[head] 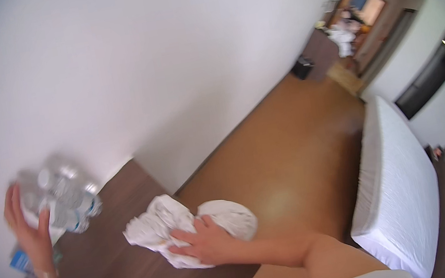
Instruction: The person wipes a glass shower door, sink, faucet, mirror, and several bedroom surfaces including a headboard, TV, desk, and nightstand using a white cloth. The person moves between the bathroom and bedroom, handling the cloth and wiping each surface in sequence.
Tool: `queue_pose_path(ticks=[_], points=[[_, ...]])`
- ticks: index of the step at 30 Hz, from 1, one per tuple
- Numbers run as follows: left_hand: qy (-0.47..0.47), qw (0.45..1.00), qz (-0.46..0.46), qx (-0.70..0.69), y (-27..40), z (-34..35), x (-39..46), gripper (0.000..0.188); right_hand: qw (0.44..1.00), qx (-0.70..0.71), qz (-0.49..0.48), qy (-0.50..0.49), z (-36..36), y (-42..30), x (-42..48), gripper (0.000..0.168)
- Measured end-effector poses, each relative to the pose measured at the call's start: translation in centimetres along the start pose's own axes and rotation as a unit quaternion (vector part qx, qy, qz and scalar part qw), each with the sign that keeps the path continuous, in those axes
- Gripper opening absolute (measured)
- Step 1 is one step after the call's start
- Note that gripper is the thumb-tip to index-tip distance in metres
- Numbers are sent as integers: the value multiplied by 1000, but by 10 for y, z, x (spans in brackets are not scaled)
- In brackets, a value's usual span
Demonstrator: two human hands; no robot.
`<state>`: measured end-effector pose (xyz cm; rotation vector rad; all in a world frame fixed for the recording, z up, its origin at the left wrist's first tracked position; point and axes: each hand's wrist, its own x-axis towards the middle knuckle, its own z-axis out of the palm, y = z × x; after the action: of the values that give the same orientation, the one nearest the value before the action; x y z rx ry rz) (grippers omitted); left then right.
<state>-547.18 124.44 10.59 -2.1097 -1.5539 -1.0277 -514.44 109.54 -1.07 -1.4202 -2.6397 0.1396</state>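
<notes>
My right hand (206,241) presses on a bunched white cloth (158,218) at the edge of a dark wood-grain table (115,263). Its fingers are spread over the folds, and part of the cloth hangs out past the edge. At the left, my left hand (27,224) reaches to a cluster of clear plastic bottles (67,200) against the wall. Its thumb and fingers curve around something pale beside the bottles; blur hides whether it grips it. A blue printed item (20,261) lies behind that wrist.
A white wall (139,64) borders the table. Brown floor (279,160) runs beyond it to a doorway, where a blurred person (349,23) appears near white linens (342,39). A black bin (302,67) stands along the wall. A white mattress (398,189) lies at the right.
</notes>
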Motion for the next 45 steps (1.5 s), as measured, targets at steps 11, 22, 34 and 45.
queue_pose_path(ticks=[11, 22, 34, 45], points=[[11, 999, 12, 43, 27, 39, 41, 36, 998, 48, -25, -32, -17, -8, -9, 69], [10, 989, 126, -72, 40, 47, 61, 27, 998, 21, -61, 10, -11, -40, 12, 63], [14, 985, 36, -167, 47, -63, 98, 27, 992, -73, 98, 13, 8, 54, 161, 45], [24, 990, 102, -98, 13, 42, 53, 27, 835, 359, 366, 200, -41, 92, -43, 33]])
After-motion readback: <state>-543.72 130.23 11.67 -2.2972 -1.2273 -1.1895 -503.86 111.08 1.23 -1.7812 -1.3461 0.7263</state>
